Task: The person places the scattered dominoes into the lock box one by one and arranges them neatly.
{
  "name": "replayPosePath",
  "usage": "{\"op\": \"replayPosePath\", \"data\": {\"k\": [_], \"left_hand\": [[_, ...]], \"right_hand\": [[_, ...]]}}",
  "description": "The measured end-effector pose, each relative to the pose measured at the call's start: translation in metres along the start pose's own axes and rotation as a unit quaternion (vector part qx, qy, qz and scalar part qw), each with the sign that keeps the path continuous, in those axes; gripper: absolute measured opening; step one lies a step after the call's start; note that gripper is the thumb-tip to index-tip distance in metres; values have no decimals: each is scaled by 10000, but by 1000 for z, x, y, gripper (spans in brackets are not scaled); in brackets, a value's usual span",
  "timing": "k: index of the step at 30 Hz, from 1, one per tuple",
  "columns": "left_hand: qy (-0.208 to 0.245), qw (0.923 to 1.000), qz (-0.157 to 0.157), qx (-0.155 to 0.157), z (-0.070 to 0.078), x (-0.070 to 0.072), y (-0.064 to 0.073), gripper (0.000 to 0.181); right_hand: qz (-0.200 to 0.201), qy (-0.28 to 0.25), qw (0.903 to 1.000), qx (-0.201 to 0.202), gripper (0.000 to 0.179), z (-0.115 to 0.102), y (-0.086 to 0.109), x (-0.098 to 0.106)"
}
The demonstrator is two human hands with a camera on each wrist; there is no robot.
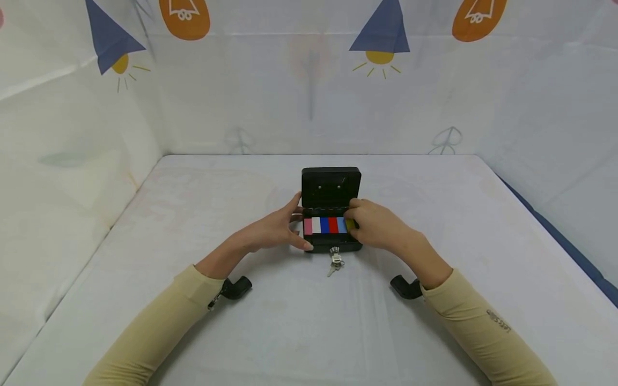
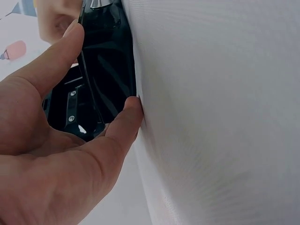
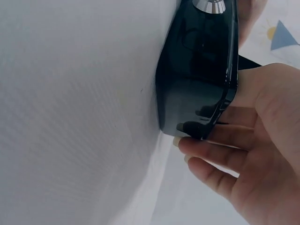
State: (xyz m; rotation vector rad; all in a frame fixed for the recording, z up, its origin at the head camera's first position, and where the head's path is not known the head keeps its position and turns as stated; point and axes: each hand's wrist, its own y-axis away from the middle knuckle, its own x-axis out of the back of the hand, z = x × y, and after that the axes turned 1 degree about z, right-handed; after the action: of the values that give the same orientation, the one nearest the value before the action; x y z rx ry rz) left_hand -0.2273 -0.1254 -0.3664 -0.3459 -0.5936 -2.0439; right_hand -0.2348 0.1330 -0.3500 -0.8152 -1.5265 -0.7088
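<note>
A black cash box (image 1: 333,246) stands on the table with its lid (image 1: 331,187) raised at the back. Across its inside lies a row of coloured blocks (image 1: 324,225), pink at the left end and an olive-yellow block (image 1: 350,224) at the right. My left hand (image 1: 272,228) grips the box's left side, thumb at the front corner and fingers farther back. Over the right rim reaches my right hand (image 1: 381,222), thumb and forefinger at the two ends of the olive-yellow block; in the right wrist view those fingertips are hidden behind the box wall, other fingers outside it.
Keys (image 1: 335,260) hang from the lock at the box's front. The white-covered table (image 1: 318,327) runs back to a white fabric wall (image 1: 309,96) with printed lamps. Black wrist mounts (image 1: 236,288) sit below both forearms.
</note>
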Motion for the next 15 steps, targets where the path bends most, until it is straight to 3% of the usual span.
{"op": "replayPosePath", "data": {"k": [7, 15], "left_hand": [[38, 10000, -16, 6, 2, -1, 1, 127], [-58, 10000, -51, 16, 3, 0, 0, 129]], "right_hand": [[-130, -208, 9996, -171, 33, 4, 1, 3], [3, -808, 9967, -85, 32, 11, 5, 10]]}}
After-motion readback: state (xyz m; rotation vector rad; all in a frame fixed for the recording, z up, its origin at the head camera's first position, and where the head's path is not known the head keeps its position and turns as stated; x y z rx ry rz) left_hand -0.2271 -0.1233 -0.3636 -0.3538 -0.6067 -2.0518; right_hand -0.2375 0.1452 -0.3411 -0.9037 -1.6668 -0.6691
